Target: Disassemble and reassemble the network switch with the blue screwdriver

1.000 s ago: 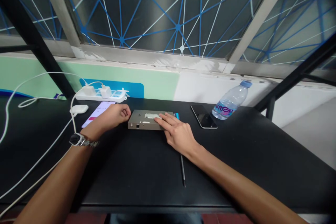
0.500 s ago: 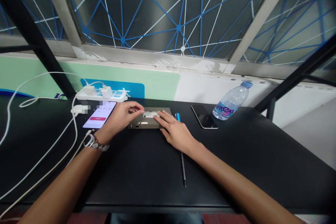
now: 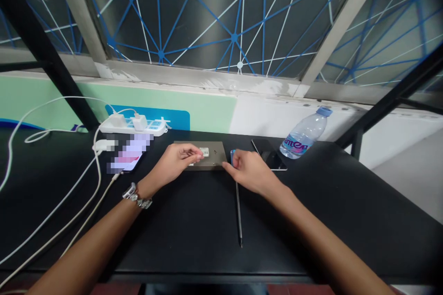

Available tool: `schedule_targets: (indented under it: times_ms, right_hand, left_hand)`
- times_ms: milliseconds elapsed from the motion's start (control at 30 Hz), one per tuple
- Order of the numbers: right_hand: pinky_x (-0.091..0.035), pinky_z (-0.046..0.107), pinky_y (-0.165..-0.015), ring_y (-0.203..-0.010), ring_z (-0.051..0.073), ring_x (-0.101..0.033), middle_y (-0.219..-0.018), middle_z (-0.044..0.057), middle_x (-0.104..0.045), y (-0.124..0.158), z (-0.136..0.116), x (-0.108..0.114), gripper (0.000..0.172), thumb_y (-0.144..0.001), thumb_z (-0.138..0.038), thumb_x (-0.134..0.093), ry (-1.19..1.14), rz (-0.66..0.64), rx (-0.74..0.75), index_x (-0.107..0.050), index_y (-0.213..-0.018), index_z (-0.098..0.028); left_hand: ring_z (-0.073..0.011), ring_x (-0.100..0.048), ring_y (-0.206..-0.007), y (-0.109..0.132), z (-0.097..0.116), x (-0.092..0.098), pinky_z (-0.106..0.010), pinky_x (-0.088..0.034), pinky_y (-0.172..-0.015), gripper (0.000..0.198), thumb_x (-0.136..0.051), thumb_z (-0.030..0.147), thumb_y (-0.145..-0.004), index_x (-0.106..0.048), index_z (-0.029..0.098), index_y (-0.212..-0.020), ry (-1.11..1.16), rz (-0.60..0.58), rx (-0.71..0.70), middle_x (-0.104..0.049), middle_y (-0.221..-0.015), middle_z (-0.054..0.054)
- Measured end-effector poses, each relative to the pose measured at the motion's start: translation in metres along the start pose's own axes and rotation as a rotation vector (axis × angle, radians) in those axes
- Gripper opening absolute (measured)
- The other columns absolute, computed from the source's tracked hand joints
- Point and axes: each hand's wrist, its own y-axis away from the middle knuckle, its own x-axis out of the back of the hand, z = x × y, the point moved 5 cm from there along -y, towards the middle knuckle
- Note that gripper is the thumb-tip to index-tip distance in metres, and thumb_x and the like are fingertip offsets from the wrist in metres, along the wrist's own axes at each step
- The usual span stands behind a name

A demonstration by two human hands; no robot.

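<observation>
Shifted right, the right hand [image 3: 254, 172] curls by one blue-handled screwdriver [image 3: 238, 203]; left hand [image 3: 174, 161], nearly pinched, overlaps one flat brown box [image 3: 218, 156]; holds unclear. One clear plastic bottle [image 3: 304, 134] is capped.

Flat box [image 3: 220, 152] mid-frame looks like metal with a matt grey-brown finish, and the label [image 3: 205, 151] on it is smooth and papery. Screwdriver [image 3: 238, 212] at lower centre has a bare metal shaft, kinda shiny. Watch band [image 3: 141, 201] left of centre is polished metal links. Tabletop [image 3: 187, 235] is smooth black, more satin than gloss. Over on the right, the bottle [image 3: 306, 131] is clear glossy plastic, phone [image 3: 270, 150] has glossy dark glass. Power strip [image 3: 157, 126] at left: smooth white plastic.
</observation>
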Motion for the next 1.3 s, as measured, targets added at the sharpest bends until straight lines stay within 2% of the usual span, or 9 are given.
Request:
schedule_targets:
  times_ms: [100,133,233,400,500,600,733,867,1300]
  right_hand:
    - [-0.043,0.03,-0.049,-0.045,0.016,-0.054,-0.046,0.003,-0.059,0.01,0.017,-0.013,0.039,-0.08,-0.044,-0.065,-0.111,-0.409,-0.139,-0.053,-0.05,-0.021]
    - [-0.042,0.028,-0.048,-0.043,0.015,-0.053,-0.046,0.003,-0.06,0.012,0.02,-0.017,0.038,-0.08,-0.04,-0.064,-0.169,-0.486,-0.157,-0.053,-0.049,-0.021]
    - [-0.038,0.024,-0.038,-0.037,0.011,-0.047,-0.046,0.001,-0.062,0.013,0.025,-0.025,0.027,-0.077,-0.028,-0.062,-0.342,-0.535,-0.233,-0.053,-0.053,-0.02]
    - [-0.025,0.018,-0.028,-0.029,0.007,-0.037,-0.041,-0.005,-0.053,0.003,0.024,-0.021,0.021,-0.079,-0.026,-0.063,-0.796,-0.395,-0.344,-0.048,-0.065,-0.021]
    - [-0.038,0.019,-0.033,-0.035,0.009,-0.048,-0.05,-0.002,-0.061,-0.003,0.016,-0.011,0.025,-0.083,-0.035,-0.067,-1.119,-0.233,-0.253,-0.049,-0.074,-0.02]
    - [-0.053,0.025,-0.047,-0.052,0.014,-0.063,-0.064,0.002,-0.069,-0.005,0.008,-0.005,0.027,-0.085,-0.04,-0.069,-1.314,-0.039,-0.121,-0.053,-0.083,-0.018]
    - [-0.057,0.028,-0.058,-0.064,0.016,-0.07,-0.073,0.004,-0.072,-0.005,0.005,-0.005,0.025,-0.086,-0.037,-0.07,-1.412,0.186,-0.048,-0.055,-0.089,-0.018]
    - [-0.056,0.029,-0.061,-0.066,0.016,-0.07,-0.074,0.003,-0.073,-0.003,0.008,-0.004,0.023,-0.087,-0.035,-0.07,-1.433,0.319,-0.034,-0.054,-0.09,-0.019]
    - [-0.055,0.029,-0.06,-0.072,0.018,-0.071,-0.078,0.004,-0.073,-0.001,0.006,-0.002,0.016,-0.09,-0.031,-0.066,-1.442,0.406,0.011,-0.054,-0.09,-0.02]
  left_hand:
    - [-0.018,-0.07,-0.085,0.0,-0.002,-0.002,-0.031,-0.055,-0.081,0.019,-0.065,0.034,-0.084,-0.069,0.016,-0.089,-0.009,0.0,-0.007,-0.075,-0.094,-0.009]
    - [-0.0178,-0.07,-0.085,0.0,-0.002,-0.002,-0.031,-0.055,-0.081,0.019,-0.065,0.035,-0.084,-0.068,0.017,-0.088,-0.004,0.005,-0.014,-0.074,-0.094,-0.009]
    - [-0.018,-0.07,-0.086,0.0,0.0,-0.003,-0.032,-0.056,-0.082,0.02,-0.065,0.036,-0.084,-0.065,0.017,-0.088,0.056,0.034,-0.015,-0.074,-0.094,-0.008]
    - [-0.0178,-0.069,-0.085,-0.001,0.005,-0.002,-0.033,-0.056,-0.084,0.022,-0.067,0.038,-0.081,-0.062,0.017,-0.087,0.139,0.109,0.027,-0.073,-0.091,-0.008]
    - [-0.017,-0.069,-0.083,-0.002,0.004,-0.001,-0.034,-0.056,-0.083,0.023,-0.068,0.038,-0.081,-0.062,0.016,-0.089,0.2,0.133,0.04,-0.073,-0.091,-0.008]
    - [-0.017,-0.069,-0.086,-0.001,0.0,-0.003,-0.033,-0.055,-0.085,0.024,-0.069,0.037,-0.082,-0.064,0.016,-0.091,0.308,0.117,0.074,-0.074,-0.094,-0.008]
    - [-0.0191,-0.071,-0.096,0.0,-0.004,-0.006,-0.035,-0.054,-0.09,0.024,-0.07,0.036,-0.083,-0.064,0.015,-0.094,0.461,0.092,0.17,-0.075,-0.107,-0.012]
    - [-0.0214,-0.07,-0.102,0.001,-0.008,-0.007,-0.037,-0.054,-0.095,0.022,-0.069,0.035,-0.085,-0.066,0.015,-0.095,0.538,0.107,0.244,-0.073,-0.114,-0.013]
    - [-0.0234,-0.067,-0.112,0.004,-0.01,-0.019,-0.038,-0.05,-0.105,0.016,-0.069,0.03,-0.087,-0.067,0.015,-0.093,0.688,0.068,0.29,-0.075,-0.11,-0.012]
